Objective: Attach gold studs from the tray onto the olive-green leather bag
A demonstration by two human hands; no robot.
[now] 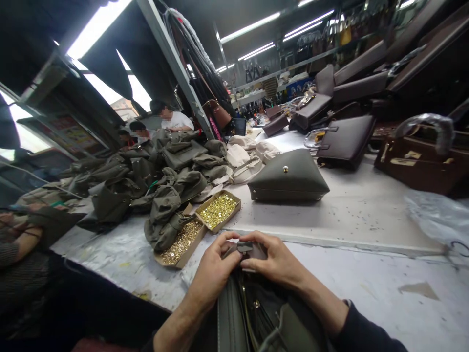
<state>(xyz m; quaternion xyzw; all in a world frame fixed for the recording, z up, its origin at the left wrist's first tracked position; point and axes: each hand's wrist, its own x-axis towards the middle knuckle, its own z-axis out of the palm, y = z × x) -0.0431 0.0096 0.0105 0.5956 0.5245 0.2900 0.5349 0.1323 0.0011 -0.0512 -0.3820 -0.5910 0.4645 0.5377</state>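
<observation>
An olive-green handbag [256,318] stands open at the near table edge between my forearms. My left hand [212,269] and my right hand [274,261] both pinch the bag's top tab, where a small dark clasp piece [245,246] sits between my thumbs and fingertips. Both hands are closed on that part. Two shallow cardboard boxes of small brass hardware, the nearer box [181,243] and the farther box [219,210], lie just left of my hands. A finished olive bag [289,178] rests on the white table [366,210] beyond them.
A heap of olive bag pieces [146,181] covers the table's left side. Dark brown handbags [346,142] and a brown case [421,164] line the right. Clear plastic [436,215] lies at far right. Other people sit at the back left, and a person's arm [18,244] shows at the left edge.
</observation>
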